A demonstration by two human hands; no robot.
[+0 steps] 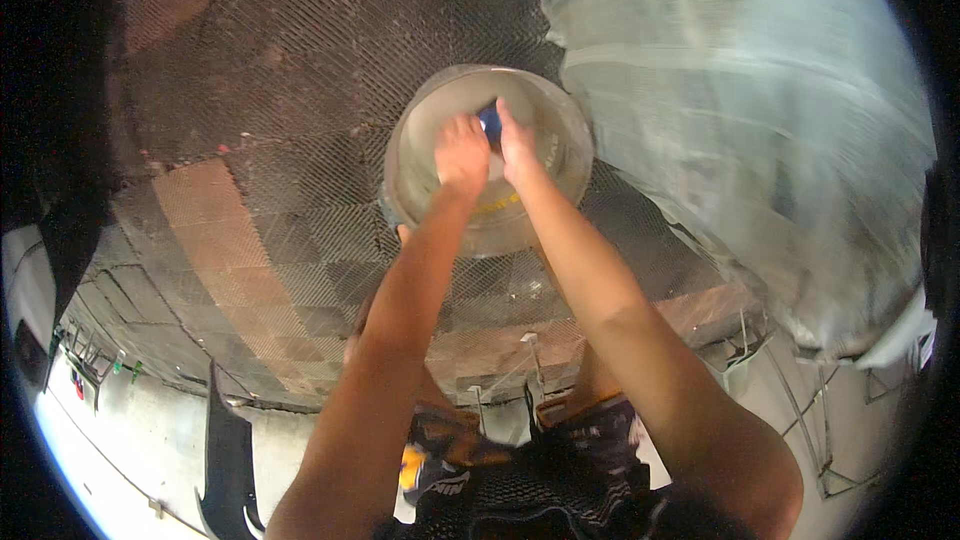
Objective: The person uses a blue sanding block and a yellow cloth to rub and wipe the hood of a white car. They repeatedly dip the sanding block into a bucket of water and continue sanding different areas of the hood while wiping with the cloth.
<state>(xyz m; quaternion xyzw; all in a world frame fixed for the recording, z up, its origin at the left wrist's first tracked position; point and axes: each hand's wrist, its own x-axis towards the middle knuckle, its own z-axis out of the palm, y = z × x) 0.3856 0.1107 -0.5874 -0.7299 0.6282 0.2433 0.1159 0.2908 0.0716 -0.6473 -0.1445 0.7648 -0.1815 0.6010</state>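
Both my hands are together over a pale, round bucket (575,130) on the floor in front of me. Between them is a small dark blue thing (490,124) with a bright spot on it; blur and my fingers hide what kind it is. My left hand (463,152) curls against its left side, knuckles up. On the other side my right hand (515,140) presses against it, one digit pointing away from me. Yellow markings show low on the bucket below my wrists. My forearms cover part of the bucket's near side.
Translucent plastic sheeting (740,110) drapes over something large at the right, close to the bucket. Dark ribbed tiles (310,50) with a reddish-orange strip (220,220) cover the floor. A dark curved panel (228,460) stands at lower left; thin metal stands (820,430) are at lower right.
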